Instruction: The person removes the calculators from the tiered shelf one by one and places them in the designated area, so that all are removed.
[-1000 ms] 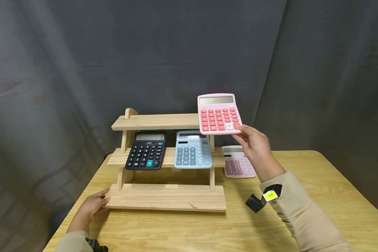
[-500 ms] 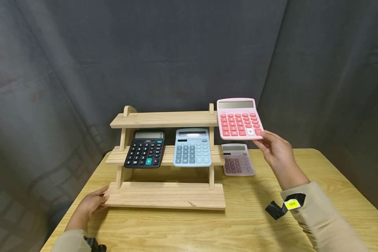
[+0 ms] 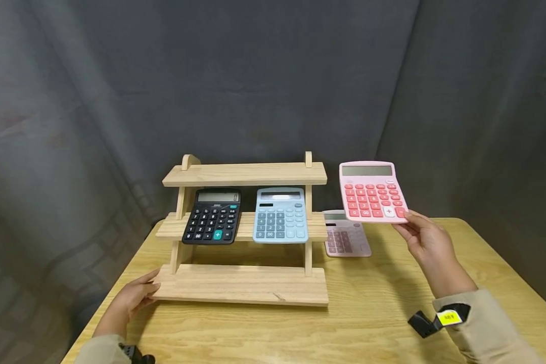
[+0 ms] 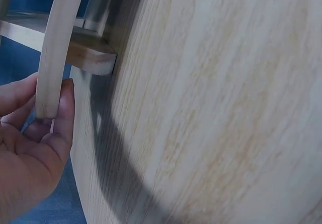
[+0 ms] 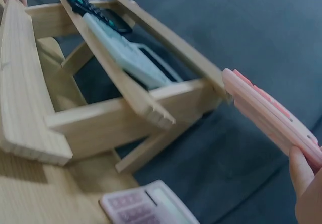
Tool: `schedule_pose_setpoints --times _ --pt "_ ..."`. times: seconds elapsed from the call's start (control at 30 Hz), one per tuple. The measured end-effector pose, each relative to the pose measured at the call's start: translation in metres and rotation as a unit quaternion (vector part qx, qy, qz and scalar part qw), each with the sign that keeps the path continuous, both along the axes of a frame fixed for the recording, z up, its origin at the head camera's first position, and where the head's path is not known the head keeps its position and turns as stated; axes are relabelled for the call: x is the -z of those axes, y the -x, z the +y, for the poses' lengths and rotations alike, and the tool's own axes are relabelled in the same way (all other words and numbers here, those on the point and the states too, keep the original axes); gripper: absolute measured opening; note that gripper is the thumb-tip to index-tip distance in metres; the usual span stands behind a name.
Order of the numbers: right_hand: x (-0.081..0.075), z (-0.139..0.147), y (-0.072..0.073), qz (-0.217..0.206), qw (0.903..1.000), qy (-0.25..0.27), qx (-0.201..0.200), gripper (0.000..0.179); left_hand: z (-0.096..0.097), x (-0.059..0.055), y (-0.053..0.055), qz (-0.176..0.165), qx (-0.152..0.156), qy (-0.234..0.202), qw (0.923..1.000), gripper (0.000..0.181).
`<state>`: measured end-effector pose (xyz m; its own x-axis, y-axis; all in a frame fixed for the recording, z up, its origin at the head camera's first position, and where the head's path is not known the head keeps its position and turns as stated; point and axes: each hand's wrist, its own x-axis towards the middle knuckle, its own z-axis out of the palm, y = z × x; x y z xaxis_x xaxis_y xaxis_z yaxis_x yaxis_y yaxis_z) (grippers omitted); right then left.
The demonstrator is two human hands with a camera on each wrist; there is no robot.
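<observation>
My right hand (image 3: 429, 247) pinches a pink calculator (image 3: 372, 194) with coral keys by its lower right corner, holding it in the air right of a three-tier wooden shelf rack (image 3: 243, 285). In the right wrist view the calculator (image 5: 271, 114) shows edge-on, with the thumb along its side. My left hand (image 3: 131, 299) grips the left end of the rack's bottom board. The left wrist view shows fingers and thumb on both faces of that board (image 4: 56, 53). A black calculator (image 3: 213, 216) and a light blue calculator (image 3: 280, 216) lean on the middle tier.
A pale mauve calculator (image 3: 346, 242) lies on the wooden table (image 3: 264, 336) to the right of the rack, partly hidden behind the rack and the held calculator. A grey curtain (image 3: 264, 76) hangs behind the table and along its sides.
My right hand has carried the pink calculator from in front of the top tier's right end to the right and downward. My left hand has stayed on the bottom board.
</observation>
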<state>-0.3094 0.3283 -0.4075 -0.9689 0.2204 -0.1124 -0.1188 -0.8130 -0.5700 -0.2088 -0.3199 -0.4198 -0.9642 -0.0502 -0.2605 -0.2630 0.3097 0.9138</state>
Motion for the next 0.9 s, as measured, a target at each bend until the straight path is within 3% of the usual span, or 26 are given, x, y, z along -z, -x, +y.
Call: schedule_pose_setpoints --times 0.07,0.13,0.23,0.27,0.4,0.5,0.67,0.73,0.8,0.9 --pt "0.017 0.013 0.004 0.009 0.9998 0.013 -0.009 0.033 0.001 0.0 0.001 -0.001 -0.006 -0.009 0.9999 0.061" --pt "0.036 0.026 0.008 0.017 0.9998 -0.013 -0.001 0.034 0.001 0.0 0.002 0.002 -0.009 -0.013 0.9999 0.062" --pt "0.044 0.033 -0.002 0.018 0.9997 -0.014 -0.01 0.036 0.003 0.001 0.004 0.004 -0.014 -0.012 0.9998 0.062" --pt "0.049 0.037 -0.004 0.013 0.9993 -0.035 0.002 0.037 0.004 0.001 0.004 0.006 -0.011 -0.009 0.9999 0.063" --pt "0.016 0.02 -0.041 -0.055 0.9983 0.002 0.018 0.039 0.006 0.003 0.004 0.01 -0.005 -0.009 0.9999 0.064" --pt "0.016 0.02 -0.052 -0.077 0.9967 -0.001 0.026 0.036 0.008 0.005 0.001 0.007 -0.006 -0.012 0.9999 0.063" --pt "0.068 0.053 -0.038 -0.032 0.9995 0.001 0.006 0.03 0.007 0.005 -0.003 0.007 -0.014 -0.009 0.9998 0.062" --pt "0.074 0.057 -0.04 -0.025 0.9993 0.027 -0.002 0.027 0.006 0.004 -0.003 0.008 -0.016 -0.009 0.9998 0.063" --pt "0.069 0.055 -0.046 -0.03 0.9989 0.035 0.002 0.023 0.004 0.003 -0.002 0.009 -0.016 -0.01 0.9998 0.064" --pt "0.045 0.039 -0.065 -0.062 0.9976 0.027 0.016 0.012 0.002 0.003 0.0 0.01 -0.014 -0.016 0.9997 0.066"
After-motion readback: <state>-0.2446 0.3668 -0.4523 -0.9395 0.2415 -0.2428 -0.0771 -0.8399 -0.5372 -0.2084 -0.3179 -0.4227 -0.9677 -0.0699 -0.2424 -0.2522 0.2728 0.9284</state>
